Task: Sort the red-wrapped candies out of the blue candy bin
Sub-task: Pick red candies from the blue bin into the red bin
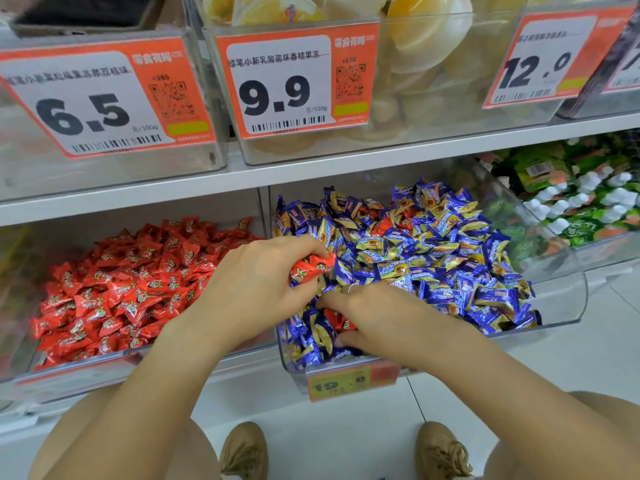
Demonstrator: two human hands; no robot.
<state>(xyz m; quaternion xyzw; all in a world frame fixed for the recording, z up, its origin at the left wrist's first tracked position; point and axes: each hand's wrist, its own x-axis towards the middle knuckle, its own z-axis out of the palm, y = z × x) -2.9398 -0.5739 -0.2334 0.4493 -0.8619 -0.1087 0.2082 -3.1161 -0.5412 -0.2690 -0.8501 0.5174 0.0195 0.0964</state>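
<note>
Store shelving (311, 174) carrying clear bulk bins, seen from above by a person crouched before the lower tier. Lower right, the blue candy bin (568, 306) — a clear tub heaped with blue-and-gold wrapped sweets; lower left, just beside it, the red candy bin (31, 372) filled with red-wrapped sweets. Green packets fill a further bin (588, 216) at far right, and price tags (291, 84) hang from the jelly tubs on the upper tier. The left hand (263, 282) is curled around a small bunch of red-wrapped candies (310, 268), held over the left edge of the blue heap. The right hand (388, 320) lies low at the front of the blue bin, thumb and fingers closing on another red candy (337, 320) half buried among the blue ones; whether it is firmly pinched cannot be told. Further stray reds (384, 225) show near the back of the heap, well apart from both hands, so sorting appears only partly done. Risks, as judged: the left hand's bunch is loosely gathered, and adding to it may let one slip back into the blue pile; the right hand's pinch may drag a blue sweet along — or push the red one deeper.
</note>
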